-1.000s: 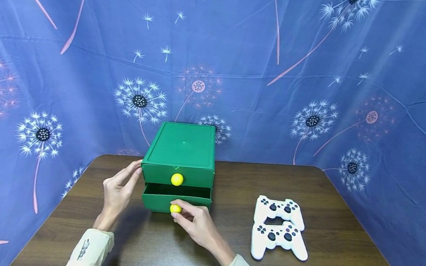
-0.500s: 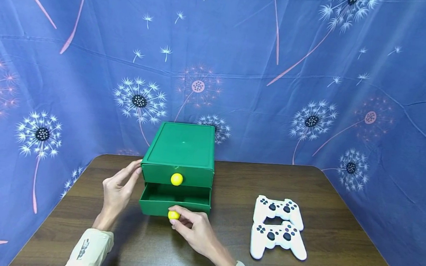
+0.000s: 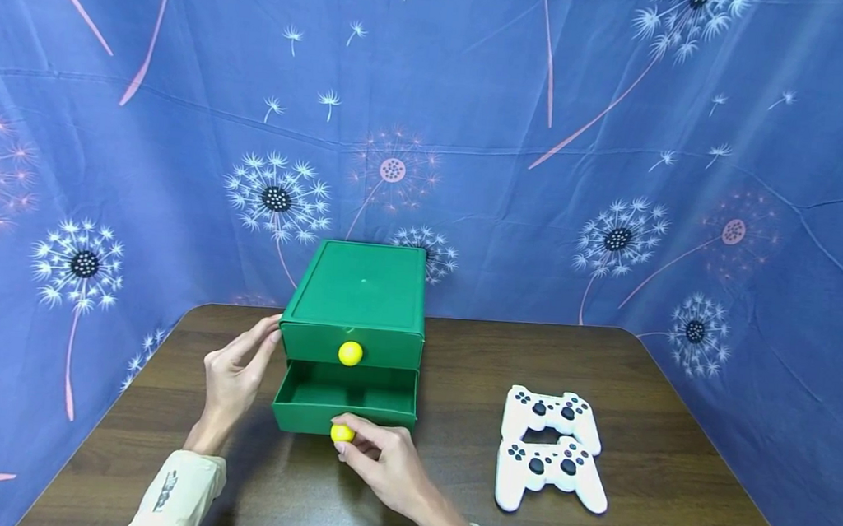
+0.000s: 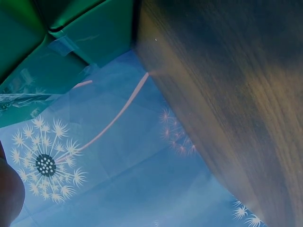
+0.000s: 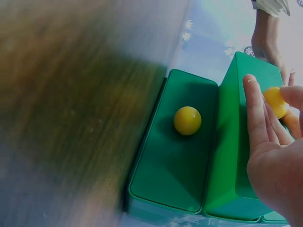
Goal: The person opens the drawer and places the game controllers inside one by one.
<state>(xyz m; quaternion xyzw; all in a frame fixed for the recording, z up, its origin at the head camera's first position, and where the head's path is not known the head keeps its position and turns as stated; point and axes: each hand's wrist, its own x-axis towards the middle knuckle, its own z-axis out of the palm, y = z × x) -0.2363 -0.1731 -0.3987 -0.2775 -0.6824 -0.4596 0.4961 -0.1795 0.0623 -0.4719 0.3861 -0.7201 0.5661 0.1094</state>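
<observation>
A green drawer cabinet [image 3: 364, 283] with round yellow knobs stands at the back of the table. My right hand [image 3: 391, 463] pinches the yellow knob [image 3: 342, 433] of a pulled-out drawer [image 3: 305, 419], whose visible inside shows bare green. Above it, the top drawer [image 3: 392, 350] is closed. In the right wrist view a further closed drawer with its own yellow knob [image 5: 187, 120] lies below, against the table. My left hand [image 3: 230, 376] touches the cabinet's left front edge with its fingers extended. The cabinet's side [image 4: 99, 33] fills a corner of the left wrist view.
Two white game controllers [image 3: 552, 475] lie one in front of the other on the wooden table [image 3: 657, 480], right of the cabinet. A blue dandelion-print cloth [image 3: 486, 202] hangs close behind the cabinet and along both sides.
My right hand has drawn the drawer out towards me, so more of its inside shows. The left hand stays at the cabinet's left edge; the controllers stay put.
</observation>
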